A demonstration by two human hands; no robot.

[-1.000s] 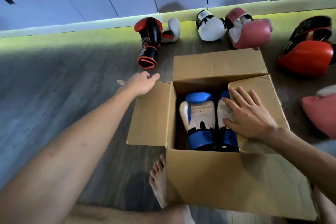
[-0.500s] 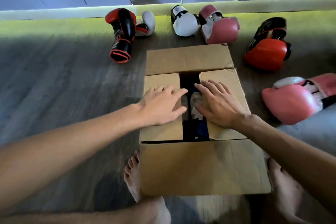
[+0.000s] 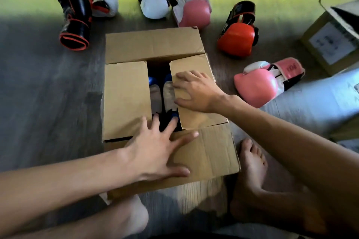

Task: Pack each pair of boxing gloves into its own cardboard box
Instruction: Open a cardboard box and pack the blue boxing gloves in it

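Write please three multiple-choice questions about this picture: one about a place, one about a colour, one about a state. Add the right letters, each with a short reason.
1. The right hand rests on: A the red glove; B the right flap; C the floor.
2. The gloves in the box are: A pink; B black and red; C blue and white.
3. The box is: A taped shut; B fully open; C partly closed.
Answers: B, its fingers press that flap; C, those colours show in the gap; C, the side flaps are folded in with a gap left.

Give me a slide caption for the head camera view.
Left hand and right hand rest on cardboard box flaps over blue-and-white gloves; other gloves lie loose on the floor.
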